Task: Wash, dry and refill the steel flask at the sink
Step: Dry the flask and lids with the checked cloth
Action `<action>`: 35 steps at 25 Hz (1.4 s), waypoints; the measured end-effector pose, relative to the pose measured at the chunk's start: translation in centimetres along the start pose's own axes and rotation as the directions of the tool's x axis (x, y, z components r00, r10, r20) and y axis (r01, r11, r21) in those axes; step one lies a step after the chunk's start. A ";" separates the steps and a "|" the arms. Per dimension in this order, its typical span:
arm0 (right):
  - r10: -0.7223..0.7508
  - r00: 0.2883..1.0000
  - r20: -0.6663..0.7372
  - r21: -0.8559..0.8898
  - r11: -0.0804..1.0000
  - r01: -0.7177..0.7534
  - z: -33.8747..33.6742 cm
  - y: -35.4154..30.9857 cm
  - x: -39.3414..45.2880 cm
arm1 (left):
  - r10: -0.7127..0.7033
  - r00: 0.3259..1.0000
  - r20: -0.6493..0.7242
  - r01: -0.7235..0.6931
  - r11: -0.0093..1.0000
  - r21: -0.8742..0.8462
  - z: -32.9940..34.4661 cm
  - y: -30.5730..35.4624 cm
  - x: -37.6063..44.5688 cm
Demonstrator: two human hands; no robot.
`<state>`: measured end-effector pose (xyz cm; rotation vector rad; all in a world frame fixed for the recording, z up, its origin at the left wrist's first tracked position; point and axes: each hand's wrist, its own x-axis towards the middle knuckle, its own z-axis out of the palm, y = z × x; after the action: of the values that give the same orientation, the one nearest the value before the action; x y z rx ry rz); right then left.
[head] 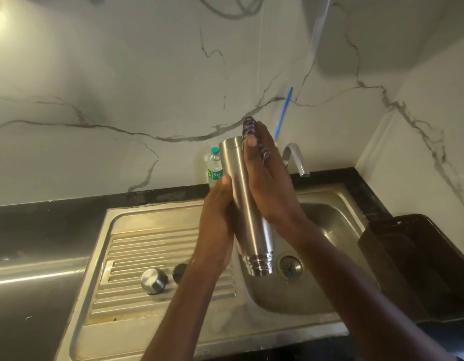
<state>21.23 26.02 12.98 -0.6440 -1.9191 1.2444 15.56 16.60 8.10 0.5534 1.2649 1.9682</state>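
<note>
On the draining board lay the steel cap [153, 280], and a dark part [179, 272] lay just beside it, probably set aside so the inside could drain. The left hand [220, 217] grasped the steel flask [248, 204] on its left side, fingers wrapped round the body. The flask was held upside down above the sink [337, 217], mouth lowest, I think to let water run out. The right hand [270, 183] pressed a patterned cloth [250, 127] against the flask's upper side, fingers stretched flat, likely for drying. The tap [296, 158] showed no running water.
</note>
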 end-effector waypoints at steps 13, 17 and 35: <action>-0.053 0.957 0.284 -0.496 0.846 0.194 1.5 0.9 -9.4 | 0.018 0.961 -0.277 0.010 0.995 0.097 -1.5 1.0 2.3; -0.078 0.997 -0.029 -0.225 0.972 0.070 0.6 -0.1 -3.0 | -0.039 0.986 -0.163 0.053 0.995 0.084 0.1 -0.5 -0.6; -0.093 0.993 0.068 -0.204 0.973 0.105 0.8 0.6 -2.7 | -0.078 0.993 -0.088 0.075 0.996 -0.042 0.5 0.6 -0.8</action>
<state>22.21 23.84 11.36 -0.6146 -2.1217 1.0189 16.29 16.14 8.87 0.3958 1.2803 1.9679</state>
